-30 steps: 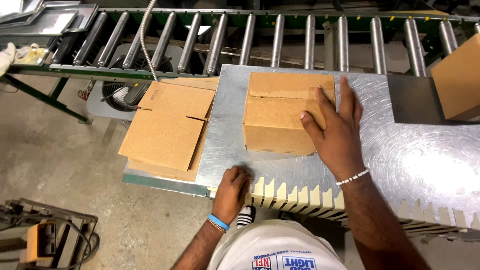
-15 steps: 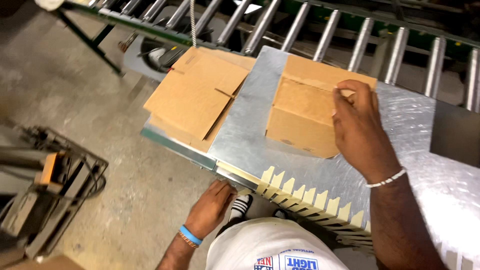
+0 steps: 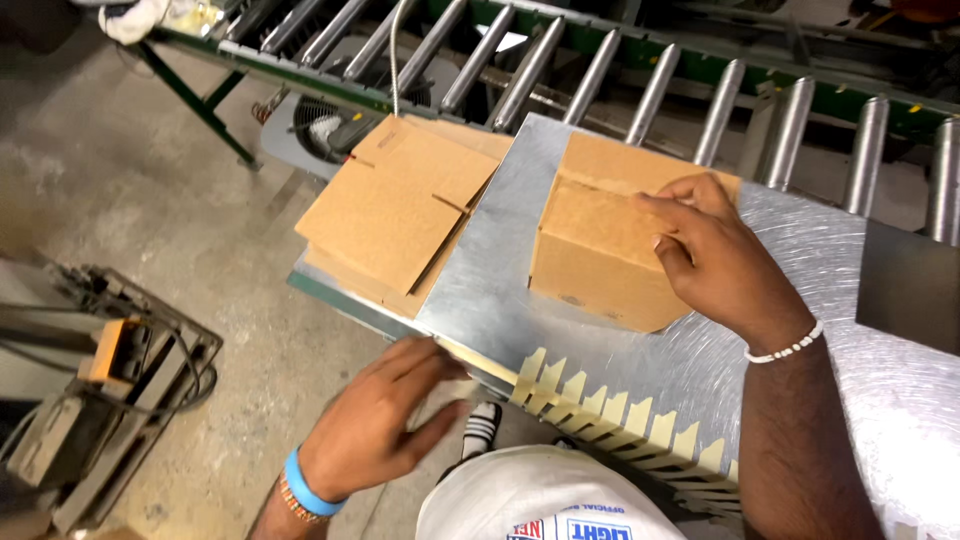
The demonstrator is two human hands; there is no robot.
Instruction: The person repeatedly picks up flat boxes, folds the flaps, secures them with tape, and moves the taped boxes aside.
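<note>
Right hand (image 3: 722, 262) grip closed on the box (image 3: 610, 245) flap, fingers hiding its near corner. Box sits on the table (image 3: 800, 330). Left hand (image 3: 385, 420) blurred, released, at the table edge near the tape strips (image 3: 620, 420). Flat cartons (image 3: 400, 210) beside.

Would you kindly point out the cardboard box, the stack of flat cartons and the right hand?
cardboard box (image 3: 600, 255), head view, front face.
stack of flat cartons (image 3: 400, 205), head view, top sheet.
right hand (image 3: 720, 260), head view, back of hand.
</note>
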